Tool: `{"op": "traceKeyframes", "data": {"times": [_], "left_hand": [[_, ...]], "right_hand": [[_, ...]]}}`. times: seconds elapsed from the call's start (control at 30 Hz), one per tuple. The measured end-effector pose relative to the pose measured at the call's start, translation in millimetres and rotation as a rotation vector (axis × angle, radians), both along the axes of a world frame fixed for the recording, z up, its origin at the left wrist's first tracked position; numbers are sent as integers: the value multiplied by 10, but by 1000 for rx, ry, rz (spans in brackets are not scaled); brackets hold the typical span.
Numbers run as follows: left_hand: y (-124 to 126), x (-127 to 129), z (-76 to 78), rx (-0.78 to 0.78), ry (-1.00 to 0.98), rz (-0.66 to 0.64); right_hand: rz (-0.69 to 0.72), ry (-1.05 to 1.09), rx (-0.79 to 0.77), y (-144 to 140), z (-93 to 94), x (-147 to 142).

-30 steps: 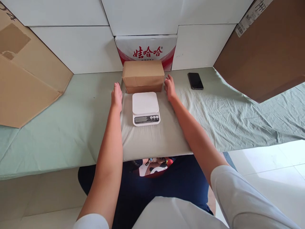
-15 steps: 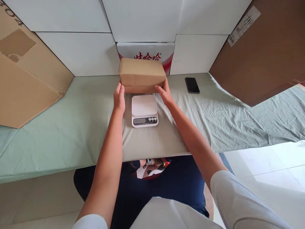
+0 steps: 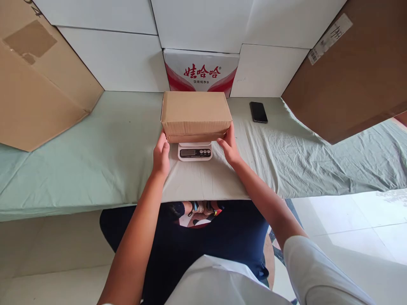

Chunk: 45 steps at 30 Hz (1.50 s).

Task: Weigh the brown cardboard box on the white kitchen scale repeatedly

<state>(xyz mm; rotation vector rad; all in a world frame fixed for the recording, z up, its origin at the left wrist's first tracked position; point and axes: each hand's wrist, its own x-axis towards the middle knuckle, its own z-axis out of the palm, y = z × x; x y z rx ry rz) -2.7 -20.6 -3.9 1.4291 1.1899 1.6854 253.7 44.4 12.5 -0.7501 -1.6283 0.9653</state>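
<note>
Cardboard, plain brown and taped shut: one closed carton (image 3: 195,114) sits over the platform of one white kitchen scale (image 3: 194,151), covering the plate so that only the display strip and buttons show; whether its full weight rests there cannot be told. Left hand (image 3: 161,155) presses its fingers against the carton's lower left corner; right hand (image 3: 229,145) does the same at the lower right corner; both are clasped on the carton from opposite ends, thumbs toward the front face. Such a box looks stiff-walled and dry, not slippery; its weight cannot be read, though two hands at the bottom edges seem the sound hold, since the flat sides offer no handle and the walls could dent under a hard squeeze. One black phone (image 3: 258,112) lies well apart to the right on the pale green cloth (image 3: 95,144); one red-and-white printed case (image 3: 201,74) stands just behind the carton.
</note>
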Motion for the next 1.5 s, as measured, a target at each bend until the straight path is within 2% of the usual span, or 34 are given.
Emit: {"op": "traceKeyframes", "data": {"times": [0.47,0.67,0.77,0.93,1.13,1.5], "left_hand": [[66,-12,-18,34,-7,9],[112,-98,-78,4,-79,68],[104,-92,-74,-6,-68,50],[66,-27,-30,-18,-28,10],[69,-25,-50,-30,-6,28],[68,-11,-4,-1,-4,-1]], "right_hand": [[37,89,43,66,-73,-51],[-71,181,-68,204,-78,125],[-76,192,-115,252,-98,173],[8,109,-54,157,-24,48],[2,23,-17,48,44,-18],[12,68,-60,36,17,-43]]}}
